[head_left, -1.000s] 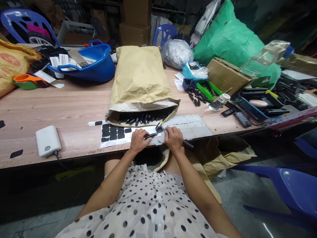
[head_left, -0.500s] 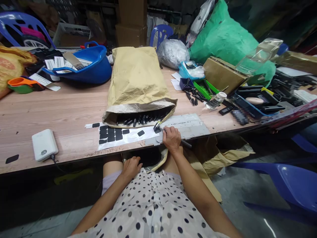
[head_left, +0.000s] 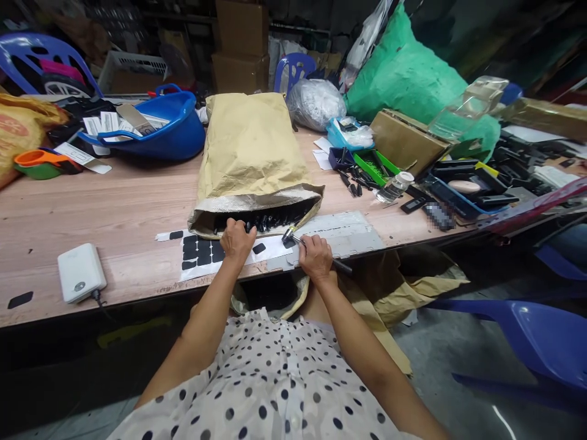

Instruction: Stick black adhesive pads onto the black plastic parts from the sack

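My left hand (head_left: pixel 237 240) is at the mouth of a tan paper sack (head_left: pixel 254 146) lying on the table, its thumb apart from the fingers. Small black cylindrical parts (head_left: pixel 270 220) fill the sack's opening, and the fingertips reach in among them. In my right hand (head_left: pixel 316 255) is a small hammer (head_left: pixel 288 234), its metal head resting over the grey plate and its dark handle slanting out below the hand. Under my left wrist lies a white backing sheet (head_left: pixel 270 255) bearing several black rounded stickers (head_left: pixel 204 251).
A white power bank (head_left: pixel 81 272) with a cable sits at left. Behind it stands a blue basin (head_left: pixel 177 131) with paper slips. To the right are a green tray (head_left: pixel 376 166), a clear bottle (head_left: pixel 395 187) and a blue tray (head_left: pixel 458 198). An open sack (head_left: pixel 300 299) sits in my lap.
My left hand has risen from my lap to the sack's mouth on the table. The right hand keeps its grip on the hammer in nearly the same spot.
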Tool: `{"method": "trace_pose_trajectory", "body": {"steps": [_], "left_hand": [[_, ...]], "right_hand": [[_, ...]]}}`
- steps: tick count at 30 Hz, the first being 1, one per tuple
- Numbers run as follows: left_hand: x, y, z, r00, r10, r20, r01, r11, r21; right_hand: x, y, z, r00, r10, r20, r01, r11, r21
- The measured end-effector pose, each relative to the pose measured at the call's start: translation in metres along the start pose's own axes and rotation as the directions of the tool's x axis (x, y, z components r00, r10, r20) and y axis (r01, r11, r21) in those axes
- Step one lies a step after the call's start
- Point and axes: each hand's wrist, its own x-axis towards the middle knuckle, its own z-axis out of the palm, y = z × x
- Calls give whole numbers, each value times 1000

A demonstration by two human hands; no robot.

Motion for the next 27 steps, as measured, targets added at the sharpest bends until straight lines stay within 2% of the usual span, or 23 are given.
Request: {"method": "trace_pose_trajectory", "body": {"steps": [4, 7, 10, 12, 14, 16, 18, 21, 27], "left_hand": [[8, -1, 1, 998, -19, 58, 18, 1000, 18], [0, -5, -9, 995, -60, 85, 60, 998, 12], [-14, -10, -21, 993, -97, 64, 97, 995, 2], [-27, -13, -24, 998, -48, 38, 49, 998, -30], [-40, -13, -22, 996, 69, 47, -65, 995, -82], [-51, -10, -15, 975, 194, 109, -179, 975, -135], [-57, -6, -6, 945, 271, 182, -241, 955, -171], [-60, -1, 4, 925, 308, 224, -269, 945, -187], [-56, -3, 10, 921, 335, 198, -298, 935, -192]], "right_hand": [[1, -1, -2, 1000, 6, 27, -6, 1000, -20], [2, -2, -3, 999, 13, 45, -11, 999, -38], [1, -2, -4, 999, 19, 51, -17, 999, -44], [1, -1, -4, 999, 16, 47, -14, 999, -42], [1, -1, -4, 999, 13, 41, -11, 999, -37], [0, 0, -3, 999, 12, 30, -11, 999, -32], [0, 0, -4, 1000, 10, 18, -10, 999, -30], [0, 0, -5, 1000, 3, 16, -3, 1000, -31], [3, 2, -10, 998, 29, 62, -30, 1000, 8]]}}
